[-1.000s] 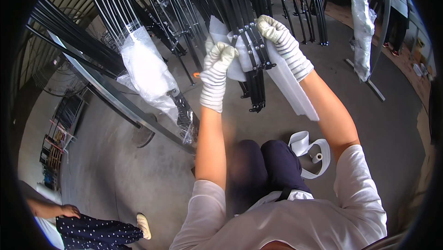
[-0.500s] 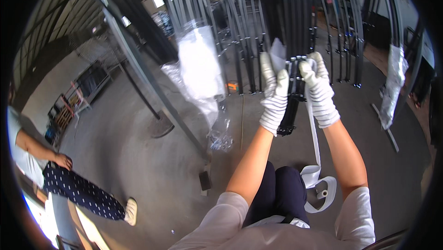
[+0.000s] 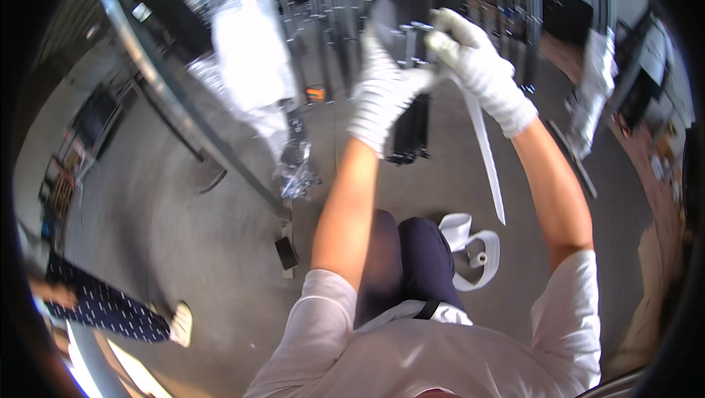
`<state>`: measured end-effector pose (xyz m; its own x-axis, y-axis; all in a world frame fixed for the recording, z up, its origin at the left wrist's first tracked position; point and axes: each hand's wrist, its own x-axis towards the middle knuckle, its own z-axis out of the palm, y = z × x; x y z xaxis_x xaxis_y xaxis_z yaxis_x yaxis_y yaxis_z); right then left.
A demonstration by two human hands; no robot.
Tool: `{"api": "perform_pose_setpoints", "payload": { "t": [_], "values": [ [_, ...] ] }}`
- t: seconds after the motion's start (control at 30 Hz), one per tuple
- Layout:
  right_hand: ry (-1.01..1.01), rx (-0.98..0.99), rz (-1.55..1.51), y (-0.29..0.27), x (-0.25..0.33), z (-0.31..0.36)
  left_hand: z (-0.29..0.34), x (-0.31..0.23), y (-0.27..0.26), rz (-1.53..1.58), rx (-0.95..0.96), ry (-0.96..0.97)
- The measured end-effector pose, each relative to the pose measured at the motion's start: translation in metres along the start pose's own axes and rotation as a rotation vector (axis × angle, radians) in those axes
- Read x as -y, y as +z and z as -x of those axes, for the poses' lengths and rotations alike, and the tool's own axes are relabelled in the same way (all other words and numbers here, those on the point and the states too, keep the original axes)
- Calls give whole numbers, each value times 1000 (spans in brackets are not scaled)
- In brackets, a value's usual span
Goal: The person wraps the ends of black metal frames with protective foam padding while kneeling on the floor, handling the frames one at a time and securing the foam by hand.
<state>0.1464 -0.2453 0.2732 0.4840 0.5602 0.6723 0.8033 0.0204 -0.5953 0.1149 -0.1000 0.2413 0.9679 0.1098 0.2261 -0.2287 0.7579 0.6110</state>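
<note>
A bundle of dark metal bars [image 3: 409, 122] stands upright in front of me. My left hand [image 3: 382, 93], in a white ribbed glove, is wrapped around its left side with the thumb across the front. A translucent whitish piece [image 3: 383, 15] sticks up beside the left fingertips; what holds it is unclear. My right hand [image 3: 477, 67], gloved alike, is closed at the bundle's right, pinching a white strip [image 3: 481, 145]. The strip hangs down to a narrow point above the floor. Motion blurs the fingers.
A loose white strip coil [image 3: 455, 233] and a small roll [image 3: 478, 259] lie by my knees. Plastic-wrapped white material [image 3: 253, 53] stands left, near a slanted metal post [image 3: 176, 115]. Another person's patterned trouser leg [image 3: 110, 306] is at far left. A wrapped post [image 3: 593, 89] stands right.
The view has shifted, so the scene sits further left and higher. My hands have moved apart, the right one drawing away from the bundle. The strip now hangs apart from the floor coil.
</note>
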Motion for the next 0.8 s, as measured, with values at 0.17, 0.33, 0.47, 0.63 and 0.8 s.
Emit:
{"api": "perform_pose_setpoints", "payload": {
  "t": [0.17, 0.33, 0.47, 0.63, 0.8],
  "values": [
    [152, 124, 30, -5, 13, 1, -17, -1, -6, -84, -136, 106],
    [547, 314, -212, -32, 43, 18, -16, -8, -18, -375, -116, 197],
    [563, 62, -689, -26, 60, 47, -14, -16, -20, -273, -113, -20],
    [480, 31, -1254, 0, 58, 28, 7, -23, -5, -38, -62, -23],
    [144, -179, -627, 32, 51, 1, 44, -20, -6, -1164, 182, 457]
  ]
}}
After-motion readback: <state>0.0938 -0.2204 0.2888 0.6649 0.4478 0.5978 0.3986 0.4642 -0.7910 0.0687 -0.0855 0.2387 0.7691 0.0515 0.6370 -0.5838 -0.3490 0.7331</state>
